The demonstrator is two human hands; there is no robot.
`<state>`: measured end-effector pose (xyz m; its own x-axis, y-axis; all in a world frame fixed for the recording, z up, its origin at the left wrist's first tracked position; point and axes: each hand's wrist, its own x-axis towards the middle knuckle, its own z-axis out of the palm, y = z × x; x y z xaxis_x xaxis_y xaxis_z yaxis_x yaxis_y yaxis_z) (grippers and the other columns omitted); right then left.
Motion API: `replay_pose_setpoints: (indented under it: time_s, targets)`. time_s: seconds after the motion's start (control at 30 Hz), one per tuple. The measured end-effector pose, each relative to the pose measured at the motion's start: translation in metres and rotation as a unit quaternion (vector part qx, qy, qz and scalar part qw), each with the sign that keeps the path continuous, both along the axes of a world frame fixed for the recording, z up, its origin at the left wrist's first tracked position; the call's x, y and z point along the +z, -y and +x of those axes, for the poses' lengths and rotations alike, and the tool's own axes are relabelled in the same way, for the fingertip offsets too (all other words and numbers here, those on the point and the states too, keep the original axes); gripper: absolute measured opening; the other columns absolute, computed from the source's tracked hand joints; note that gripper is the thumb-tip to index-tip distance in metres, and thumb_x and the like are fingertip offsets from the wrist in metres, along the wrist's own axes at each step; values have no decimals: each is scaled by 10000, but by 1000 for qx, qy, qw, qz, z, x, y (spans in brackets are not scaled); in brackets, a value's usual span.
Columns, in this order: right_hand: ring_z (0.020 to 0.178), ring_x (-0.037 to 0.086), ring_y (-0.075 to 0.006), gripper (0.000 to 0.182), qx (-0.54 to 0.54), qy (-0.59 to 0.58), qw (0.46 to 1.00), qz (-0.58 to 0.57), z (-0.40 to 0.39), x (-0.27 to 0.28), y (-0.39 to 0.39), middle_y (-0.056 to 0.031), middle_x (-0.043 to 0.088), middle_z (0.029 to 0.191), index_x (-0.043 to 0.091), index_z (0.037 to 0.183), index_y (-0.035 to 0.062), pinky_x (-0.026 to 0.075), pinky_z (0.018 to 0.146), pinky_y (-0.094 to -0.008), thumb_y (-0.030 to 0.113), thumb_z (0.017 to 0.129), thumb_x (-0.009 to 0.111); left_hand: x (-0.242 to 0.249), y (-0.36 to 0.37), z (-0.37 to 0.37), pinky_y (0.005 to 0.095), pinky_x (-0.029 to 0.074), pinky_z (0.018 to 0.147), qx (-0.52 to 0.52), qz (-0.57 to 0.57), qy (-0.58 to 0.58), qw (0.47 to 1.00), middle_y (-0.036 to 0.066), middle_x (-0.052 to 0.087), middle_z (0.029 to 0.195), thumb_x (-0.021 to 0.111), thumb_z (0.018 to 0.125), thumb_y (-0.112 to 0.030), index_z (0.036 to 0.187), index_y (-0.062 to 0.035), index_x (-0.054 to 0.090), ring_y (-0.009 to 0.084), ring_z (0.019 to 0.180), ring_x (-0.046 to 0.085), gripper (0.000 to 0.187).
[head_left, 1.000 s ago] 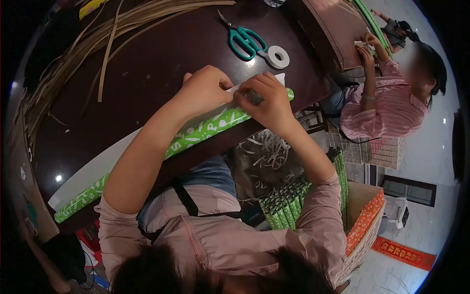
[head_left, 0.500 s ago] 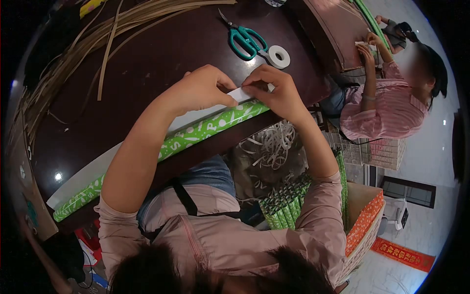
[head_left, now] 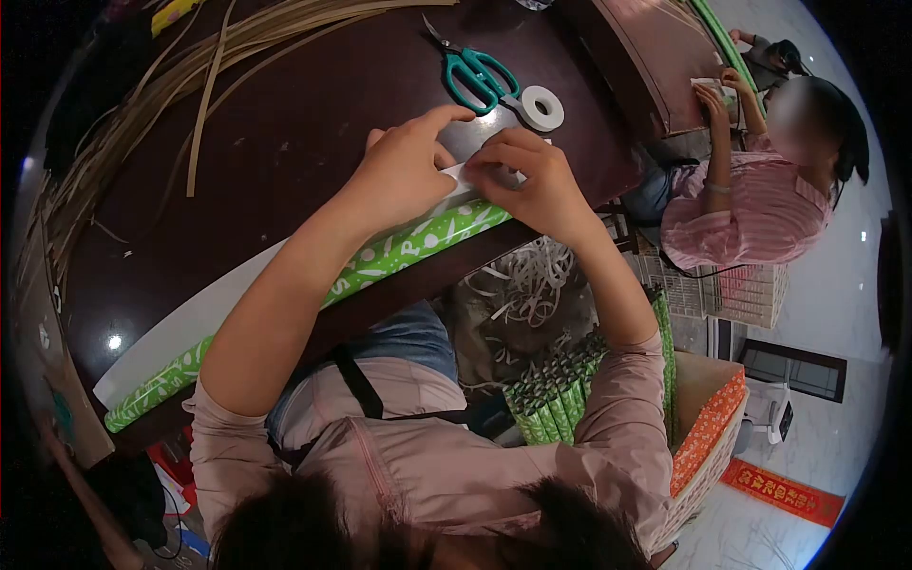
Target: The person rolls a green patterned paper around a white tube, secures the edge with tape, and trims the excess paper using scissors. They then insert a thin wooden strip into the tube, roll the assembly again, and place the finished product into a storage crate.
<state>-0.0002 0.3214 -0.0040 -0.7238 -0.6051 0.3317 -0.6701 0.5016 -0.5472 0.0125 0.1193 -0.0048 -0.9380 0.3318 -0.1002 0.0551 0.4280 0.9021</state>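
Observation:
A long strip of green patterned paper (head_left: 418, 241) with white letters and shapes lies rolled or folded along the table's near edge, its white back (head_left: 204, 306) showing behind. My left hand (head_left: 404, 171) rests over its upper part, index finger stretched out and thumb near the white edge. Close beside it, my right hand (head_left: 534, 180) has bent fingers pinched at the white edge near the strip's right end. Fingertips there are partly hidden and slightly blurred. Beyond the hands lie teal-handled scissors (head_left: 480, 79) and a white tape roll (head_left: 541, 108).
Long tan flat strips (head_left: 285, 38) run across the dark table (head_left: 313, 104) at upper left. Below the edge are a heap of white strips (head_left: 537, 275), bundled green pieces (head_left: 556, 399) and a basket with orange cloth (head_left: 708, 432). Another person (head_left: 746, 214) sits at right.
My left hand has lifted slightly and its index finger has straightened away from the paper. My right hand stays at nearly the same spot, fingers shifted a little.

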Motion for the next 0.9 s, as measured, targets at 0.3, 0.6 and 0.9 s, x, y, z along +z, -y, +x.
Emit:
replay_pose_setpoints:
  time_s: [0.3,0.6,0.9]
  targets:
    - [724,653,-234,155,-3,-53,998,47,11,4,10,-77,634,805,700,889,34,538,618,-328,34,742,750,2,0,-2,323,514,825,11,-32,46,998,146,731,924,689,746,20,1333,-101,508,194,928,695,625]
    - [733,637,-242,158,-12,-94,991,90,11,5,12,-79,633,803,695,887,30,525,621,-348,36,735,741,-5,1,0,367,316,973,14,-40,-29,999,53,719,898,725,726,-75,1266,-181,536,199,898,666,581]
    - [738,615,-263,177,-7,-159,982,107,18,3,18,-90,627,817,668,874,15,521,646,-379,23,704,719,-5,0,0,356,295,997,22,16,20,999,43,715,878,705,733,-48,1263,-180,523,178,890,661,576]
